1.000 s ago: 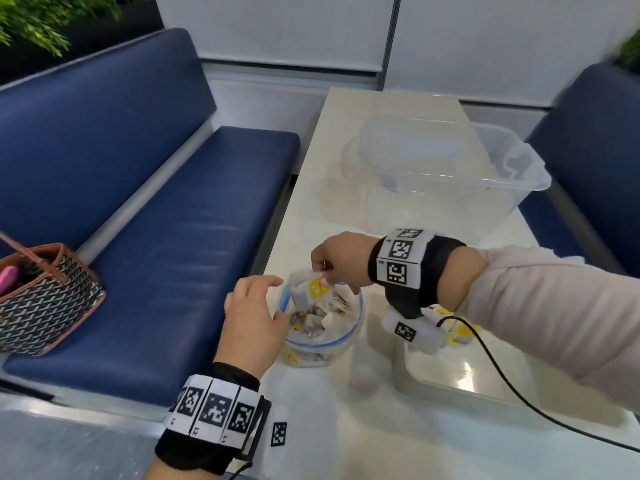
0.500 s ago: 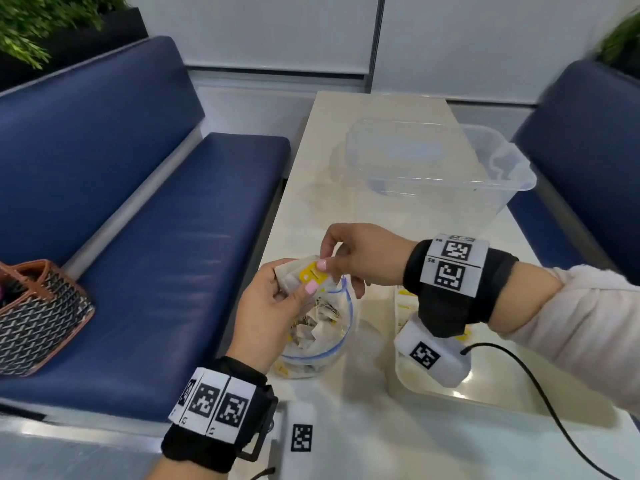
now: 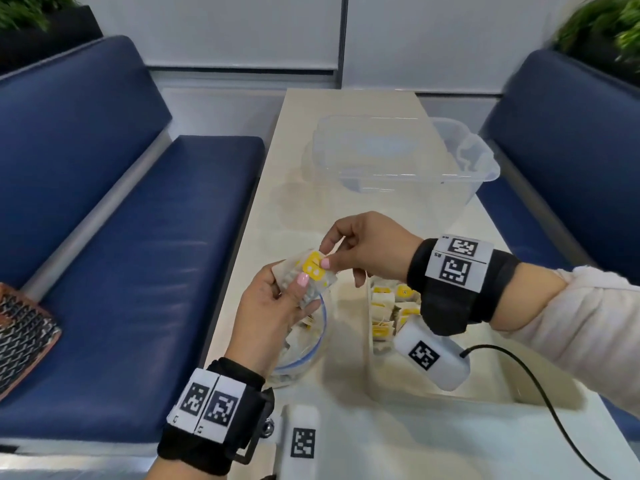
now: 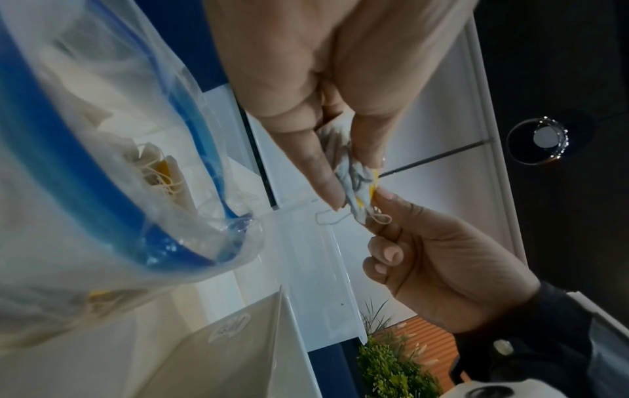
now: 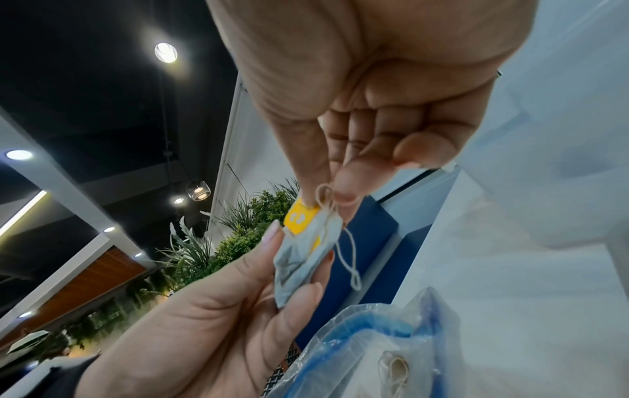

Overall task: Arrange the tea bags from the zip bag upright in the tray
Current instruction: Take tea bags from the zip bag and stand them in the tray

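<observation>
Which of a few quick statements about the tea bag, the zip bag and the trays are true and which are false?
1. Both hands hold the white tea bag with the yellow tag. True.
2. The clear blue-rimmed zip bag lies flat and sealed. False: its mouth is open, with tea bags inside.
3. The shallow clear tray already holds yellow-tagged tea bags. True.
4. The right hand rests empty on the table. False: it pinches the tag end.
5. The large clear plastic tub is full of tea bags. False: none are visible inside.

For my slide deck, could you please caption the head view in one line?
Both hands, left hand and right hand, pinch one tea bag above the open zip bag, beside the tray.
</observation>
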A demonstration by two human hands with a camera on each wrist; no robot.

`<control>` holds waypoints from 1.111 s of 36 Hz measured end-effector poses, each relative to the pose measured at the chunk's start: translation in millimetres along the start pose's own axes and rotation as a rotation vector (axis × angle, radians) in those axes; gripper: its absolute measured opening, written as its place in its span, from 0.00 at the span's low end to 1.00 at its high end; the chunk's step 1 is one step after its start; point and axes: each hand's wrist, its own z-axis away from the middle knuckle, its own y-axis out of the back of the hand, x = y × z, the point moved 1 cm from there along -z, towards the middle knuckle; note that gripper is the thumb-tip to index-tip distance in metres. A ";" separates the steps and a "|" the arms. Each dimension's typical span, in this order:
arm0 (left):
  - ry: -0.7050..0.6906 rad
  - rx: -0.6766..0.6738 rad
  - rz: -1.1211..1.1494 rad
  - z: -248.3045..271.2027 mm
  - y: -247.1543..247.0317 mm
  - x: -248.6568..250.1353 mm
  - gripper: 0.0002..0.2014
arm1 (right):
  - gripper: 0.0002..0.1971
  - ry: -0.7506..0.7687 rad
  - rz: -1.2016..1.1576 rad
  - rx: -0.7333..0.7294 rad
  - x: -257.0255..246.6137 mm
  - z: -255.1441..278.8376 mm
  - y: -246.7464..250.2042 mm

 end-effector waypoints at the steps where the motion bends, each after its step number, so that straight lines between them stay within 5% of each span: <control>1: -0.006 -0.003 -0.007 -0.7 -1.6 -0.1 0.15 | 0.04 0.003 0.007 0.004 0.3 0.8 1.1; 17: 0.013 -0.060 -0.056 -4.3 -14.2 -17.9 0.14 | 0.07 0.055 0.222 0.060 17.4 35.7 71.3; 25: 0.028 -0.096 -0.086 -2.4 -9.8 -22.4 0.39 | 0.05 -0.162 0.579 0.015 51.2 60.2 107.7; 40: 0.054 -0.105 -0.112 5.0 -11.3 -26.6 0.29 | 0.06 -0.488 0.962 -0.090 129.9 33.8 91.7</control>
